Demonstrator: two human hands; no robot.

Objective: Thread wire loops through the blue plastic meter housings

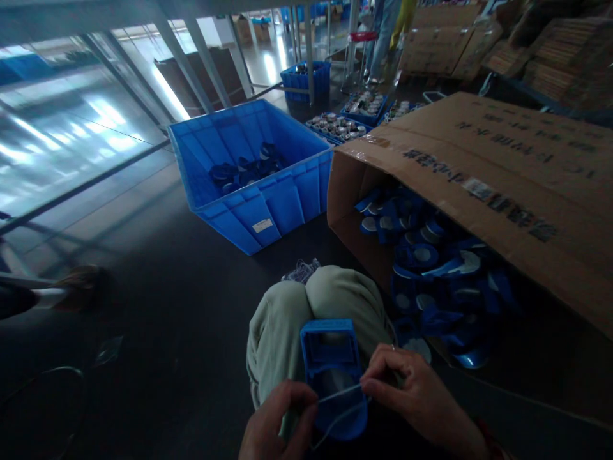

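Observation:
A blue plastic housing (330, 367) with a square opening at its far end and a rounded near end lies on my lap, between the knees of pale green trousers (282, 326). Over it a thin white cord (339, 392) is stretched between my two hands. My left hand (280, 418) pinches the cord at the housing's left side. At the right side my right hand (407, 390) pinches the cord's other end between thumb and forefinger. A loose length of cord curves down below the taut part.
A cardboard box (479, 147) on its side at right holds many blue housings (421, 255). Ahead stands a blue crate (292, 204) with several blue parts inside. Trays of small round parts (338, 126) sit behind. Another person's foot (79, 284) is at left.

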